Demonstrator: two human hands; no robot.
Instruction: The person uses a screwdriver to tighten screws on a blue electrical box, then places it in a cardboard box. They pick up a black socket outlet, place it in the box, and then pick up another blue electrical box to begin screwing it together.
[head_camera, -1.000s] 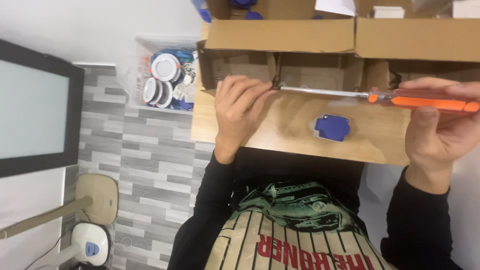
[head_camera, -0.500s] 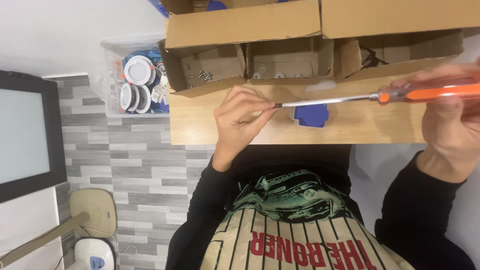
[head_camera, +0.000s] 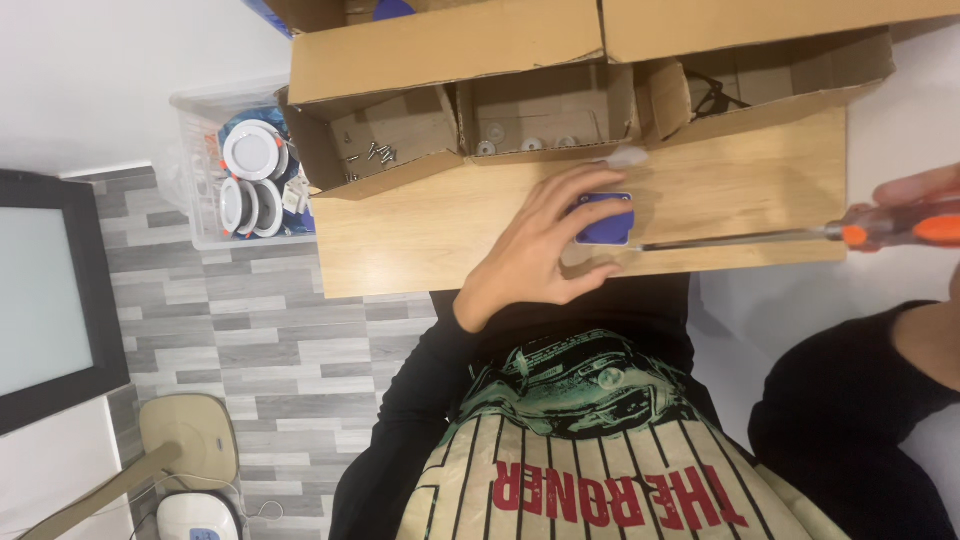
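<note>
1. Two hands in frame, both busy over a light wooden board (head_camera: 420, 225) in the middle of the picture.
2. The left hand (head_camera: 535, 250) sits in the centre, fingers spread and curled loosely over a small blue plastic part (head_camera: 605, 222), touching its near edge and sides. The part lies flat on the board, just below the cardboard boxes.
3. The right hand (head_camera: 915, 205) is at the far right edge, mostly cut off, fingers clenched around the orange handle of a screwdriver (head_camera: 800, 235). The long metal shaft runs left, nearly level, and its tip meets the lower right side of the blue part.
4. Open cardboard boxes (head_camera: 450, 50) line the top of the frame. The left compartment has a few loose screws (head_camera: 372, 155); the middle one holds small round silver bits (head_camera: 525, 145).
5. Upper left: a clear plastic bin (head_camera: 195, 190) with round white light fittings (head_camera: 252, 150).
6. Left edge shows a dark-framed screen (head_camera: 45, 300) over grey plank flooring.
</note>
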